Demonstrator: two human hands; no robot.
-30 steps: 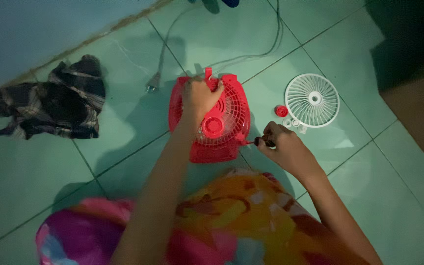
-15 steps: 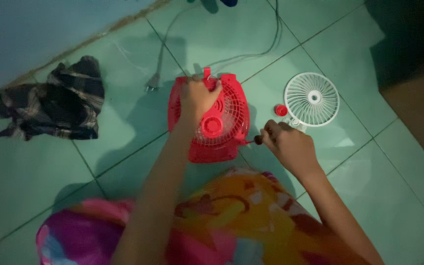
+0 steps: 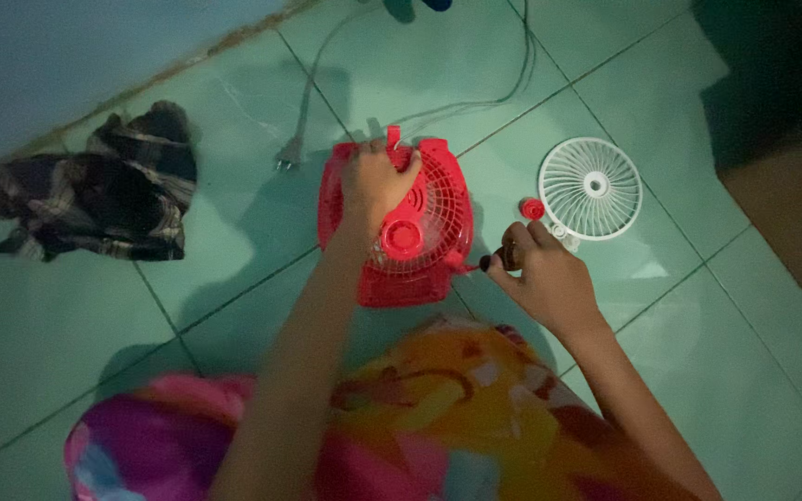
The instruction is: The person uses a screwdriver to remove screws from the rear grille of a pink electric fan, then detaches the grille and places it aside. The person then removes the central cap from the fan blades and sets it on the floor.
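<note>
A small red box fan (image 3: 420, 241) lies flat on the green tiled floor, grille side up. My left hand (image 3: 375, 186) rests on its upper left part and presses it down. My right hand (image 3: 542, 274) is just right of the fan's lower corner, fingers closed on a small dark tool (image 3: 501, 261) whose tip points at the fan's edge. A white round fan grille (image 3: 589, 188) lies on the floor to the right, with a small red cap (image 3: 533, 209) beside it.
A grey power cord with plug (image 3: 291, 153) runs from the fan toward the top of the view. A dark checked cloth (image 3: 95, 195) lies crumpled at the left by the wall. My lap in bright multicoloured fabric (image 3: 420, 427) fills the bottom.
My right hand has shifted a little up and left, bringing the dark tool closer to the fan's lower right corner. The left hand stays on the fan.
</note>
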